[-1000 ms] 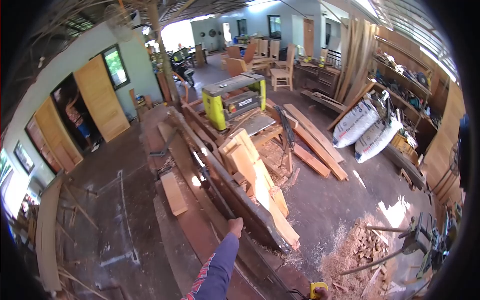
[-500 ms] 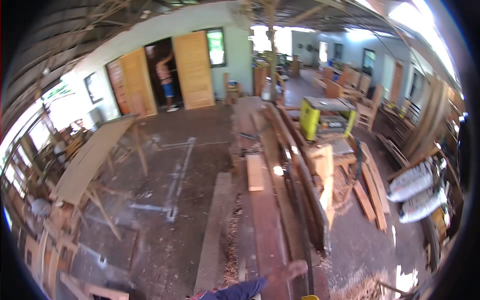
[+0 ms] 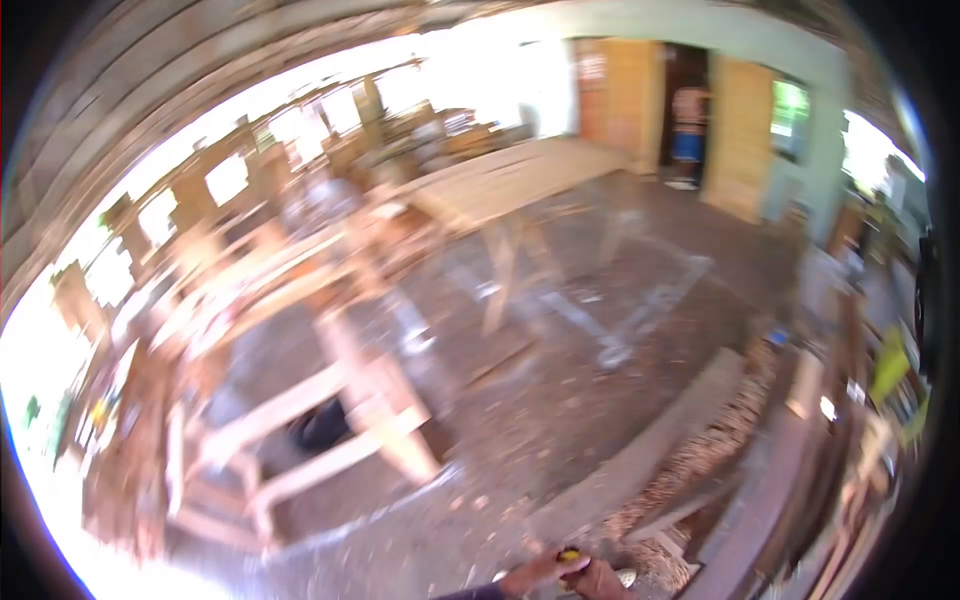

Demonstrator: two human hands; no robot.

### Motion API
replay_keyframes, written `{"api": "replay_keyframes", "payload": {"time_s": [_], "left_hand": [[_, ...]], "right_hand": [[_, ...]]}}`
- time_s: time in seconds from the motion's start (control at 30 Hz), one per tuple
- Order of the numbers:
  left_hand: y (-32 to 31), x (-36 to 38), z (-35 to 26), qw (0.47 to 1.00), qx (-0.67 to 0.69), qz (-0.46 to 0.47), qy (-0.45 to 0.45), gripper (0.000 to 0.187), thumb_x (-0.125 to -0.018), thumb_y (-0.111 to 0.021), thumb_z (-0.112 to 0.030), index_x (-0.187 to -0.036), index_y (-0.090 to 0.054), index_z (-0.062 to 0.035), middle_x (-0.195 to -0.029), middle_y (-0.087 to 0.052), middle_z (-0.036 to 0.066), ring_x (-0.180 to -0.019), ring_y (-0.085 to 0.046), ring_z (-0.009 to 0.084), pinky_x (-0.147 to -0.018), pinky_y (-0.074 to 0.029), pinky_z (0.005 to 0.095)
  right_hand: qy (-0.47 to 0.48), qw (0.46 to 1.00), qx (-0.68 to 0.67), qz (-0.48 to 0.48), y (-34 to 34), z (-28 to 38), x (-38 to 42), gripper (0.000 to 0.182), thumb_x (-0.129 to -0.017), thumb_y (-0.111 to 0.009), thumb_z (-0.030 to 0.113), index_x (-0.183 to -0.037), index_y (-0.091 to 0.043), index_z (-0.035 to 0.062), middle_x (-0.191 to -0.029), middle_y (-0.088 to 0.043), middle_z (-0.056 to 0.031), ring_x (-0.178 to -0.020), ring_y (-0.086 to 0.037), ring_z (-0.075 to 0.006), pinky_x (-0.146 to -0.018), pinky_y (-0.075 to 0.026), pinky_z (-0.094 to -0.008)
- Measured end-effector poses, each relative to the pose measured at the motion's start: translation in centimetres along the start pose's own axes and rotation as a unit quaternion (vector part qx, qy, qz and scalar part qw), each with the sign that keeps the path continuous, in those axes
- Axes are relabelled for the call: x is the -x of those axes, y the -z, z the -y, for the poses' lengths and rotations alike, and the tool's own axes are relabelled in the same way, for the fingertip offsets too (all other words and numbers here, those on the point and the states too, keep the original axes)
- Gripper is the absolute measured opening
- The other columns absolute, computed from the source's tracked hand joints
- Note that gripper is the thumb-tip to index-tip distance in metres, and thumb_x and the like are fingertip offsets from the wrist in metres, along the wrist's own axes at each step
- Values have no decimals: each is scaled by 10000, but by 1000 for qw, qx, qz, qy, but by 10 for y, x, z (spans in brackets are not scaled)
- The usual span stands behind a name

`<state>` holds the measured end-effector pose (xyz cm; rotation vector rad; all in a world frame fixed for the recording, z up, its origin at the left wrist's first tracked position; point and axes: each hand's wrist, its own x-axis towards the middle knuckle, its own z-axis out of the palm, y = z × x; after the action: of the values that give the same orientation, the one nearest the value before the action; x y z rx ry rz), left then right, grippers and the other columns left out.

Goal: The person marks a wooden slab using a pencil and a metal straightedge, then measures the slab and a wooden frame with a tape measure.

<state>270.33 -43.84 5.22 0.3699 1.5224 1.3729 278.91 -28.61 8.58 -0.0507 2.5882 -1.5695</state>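
Note:
My left hand [image 3: 540,572] reaches in from the bottom edge, its dark sleeve behind it. Close against it is my right hand [image 3: 602,580], its fingers curled. Both hands meet around a small yellow-and-dark thing [image 3: 570,555]; blur hides its exact kind. Below and to the right of the hands lie wood shavings [image 3: 690,470] along a long flat board [image 3: 640,450] on the floor.
A panel on trestle legs [image 3: 520,180] stands mid-room. Nearer on the left is a wooden frame [image 3: 290,410]. Long planks [image 3: 765,490] run along the right, with a light wood block [image 3: 804,384]. Another person [image 3: 688,125] stands in the far doorway.
The view has swung left, bringing the wooden frame closer to the middle. My left hand, earlier stretched out over the planks, has come together with my right hand at the yellow-and-dark thing.

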Motion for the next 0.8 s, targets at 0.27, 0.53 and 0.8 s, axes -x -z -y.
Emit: {"api": "replay_keyframes", "payload": {"time_s": [0.27, 0.53, 0.8], "left_hand": [[128, 262, 42, 881, 327, -315, -136, 818, -859, -613, -174, -1559, -201, -86, -1418, -432, 167, -1233, -515, 264, -1019, -450, 393], [157, 309, 94, 710, 428, -443, -341, 840, -838, -596, -123, -1548, -150, -75, -1474, -442, 180, -1259, -524, 284, -1084, -411, 417], [311, 401, 103, 669, 346, -598, -274, 525, -985, -511, -195, -1464, -358, -44, -1457, -486, 161, -1308, -520, 303, -1071, -472, 461]], "right_hand": [[-18, 893, -137, 427, -158, 156, -148, 443, -951, -726, 291, -1268, -597, 9, -995, -699, -86, -913, -650, -131, -815, -530, -295], [109, 845, -52, 522, -303, 217, -216, 364, -996, -661, 310, -1257, -656, 58, -1082, -721, -99, -939, -652, -139, -844, -518, -305], [292, 805, -15, 517, -445, 274, -295, 472, -920, -683, 183, -1374, -554, 163, -1265, -645, -156, -1111, -671, -318, -861, -526, -366]]}}
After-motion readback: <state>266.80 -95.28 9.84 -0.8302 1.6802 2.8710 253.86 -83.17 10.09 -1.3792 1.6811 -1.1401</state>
